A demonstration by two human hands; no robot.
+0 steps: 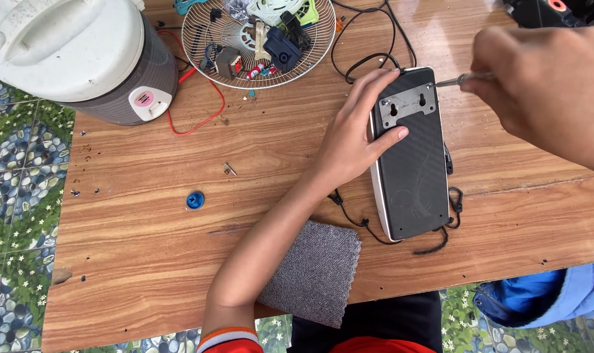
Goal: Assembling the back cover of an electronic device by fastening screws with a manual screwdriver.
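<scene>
Here left hand (356, 140) flat on black device (411, 163); right hand (545, 91) pinching screwdriver (463, 80).

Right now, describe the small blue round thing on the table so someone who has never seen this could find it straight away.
Start at the big white and grey cooker on the far left corner of the wooden table. Come toward the near edge, past the red wire and a loose screw, to the blue cap lying alone on bare wood. It is the only bright blue, round piece there, left of the left hand.

Cluttered wooden table (146, 261), grey cloth (316, 274)
</scene>
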